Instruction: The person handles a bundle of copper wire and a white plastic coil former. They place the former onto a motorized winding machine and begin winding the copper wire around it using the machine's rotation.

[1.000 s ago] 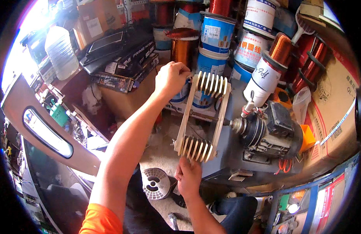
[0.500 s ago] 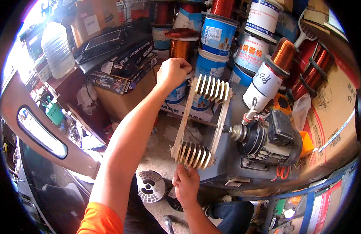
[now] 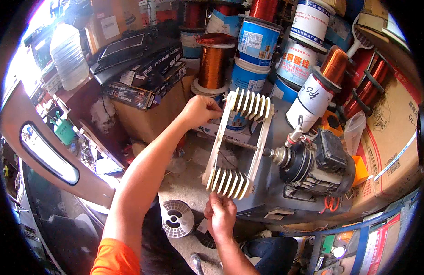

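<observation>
A wooden coil-winding former (image 3: 215,153) stands in the middle, two long rails joining a pale slotted block (image 3: 253,104) at the top and another slotted block (image 3: 228,183) at the bottom. Its shaft runs right to an electric motor (image 3: 329,160). My left hand (image 3: 202,112) is beside the former's upper left, thumb and fingers pinched together; whatever they hold is too small to make out. Below, my right hand (image 3: 222,214) has its fingers closed against the underside of the lower block. Dark lines show in the lower block's slots.
Blue tubs (image 3: 258,40) and spools of copper wire (image 3: 213,68) are stacked behind the former. A white spool (image 3: 308,98) stands behind the motor, beside a large carton (image 3: 390,133). At the left are flat black boxes (image 3: 145,68). A grey slotted disc (image 3: 177,219) lies low on the floor.
My left hand has dropped from above the former's upper left corner to beside its left rail, uncovering more of the copper spool behind. My right hand stays at the lower block.
</observation>
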A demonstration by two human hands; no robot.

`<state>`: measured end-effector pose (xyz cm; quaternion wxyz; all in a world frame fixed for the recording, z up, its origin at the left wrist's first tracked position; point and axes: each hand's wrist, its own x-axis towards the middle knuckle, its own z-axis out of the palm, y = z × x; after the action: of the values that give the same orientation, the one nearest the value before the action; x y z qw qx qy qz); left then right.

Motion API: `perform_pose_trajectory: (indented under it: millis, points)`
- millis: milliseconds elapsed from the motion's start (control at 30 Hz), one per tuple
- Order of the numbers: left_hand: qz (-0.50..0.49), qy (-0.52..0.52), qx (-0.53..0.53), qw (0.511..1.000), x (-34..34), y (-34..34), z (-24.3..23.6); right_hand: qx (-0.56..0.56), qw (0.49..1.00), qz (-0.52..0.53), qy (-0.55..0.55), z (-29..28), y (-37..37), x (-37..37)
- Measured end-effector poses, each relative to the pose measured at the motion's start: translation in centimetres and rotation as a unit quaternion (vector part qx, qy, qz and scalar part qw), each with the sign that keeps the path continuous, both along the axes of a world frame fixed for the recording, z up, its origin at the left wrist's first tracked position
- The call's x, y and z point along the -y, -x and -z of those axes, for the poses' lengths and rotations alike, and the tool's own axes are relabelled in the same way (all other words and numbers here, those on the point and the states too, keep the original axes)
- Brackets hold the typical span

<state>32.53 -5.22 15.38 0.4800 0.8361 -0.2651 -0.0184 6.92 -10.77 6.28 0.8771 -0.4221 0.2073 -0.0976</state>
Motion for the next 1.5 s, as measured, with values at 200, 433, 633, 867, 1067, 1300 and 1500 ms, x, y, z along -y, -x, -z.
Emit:
perform_pose_trajectory:
  millis: [200, 433, 633, 867, 1067, 1300, 1500]
  points:
    - [-0.003, -0.041, 0.222, 0.974, -1.5, 2.0, -4.4, 0.02, 1.0, -0.011, -0.012, 0.3, -0.1, 0.4]
    - [-0.055, -0.175, 0.321, 0.929, 0.6, 0.6, -7.8, 0.018, 0.999, -0.02, -0.031, 0.5, -0.5, 0.4]
    - [-0.069, -0.161, 0.234, 0.956, 0.1, -0.4, -5.5, 0.016, 0.998, -0.036, -0.041, 0.8, -0.1, 0.6]
    - [-0.038, -0.134, 0.334, 0.932, -0.8, 2.5, -4.6, -0.01, 0.999, -0.042, -0.014, 0.6, 0.0, 1.0]
    - [-0.047, -0.233, 0.344, 0.908, 1.1, 2.7, -7.6, 0.013, 0.999, -0.028, -0.043, 1.3, -0.1, 1.0]
    - [-0.01, 0.098, -0.204, 0.974, 1.3, -0.5, -6.7, 0.002, 0.999, -0.033, -0.007, 1.4, 0.0, 0.7]
    - [-0.021, 0.136, -0.086, 0.987, 1.8, 0.2, -4.5, 0.002, 0.999, -0.029, 0.035, 1.0, 0.0, 0.8]
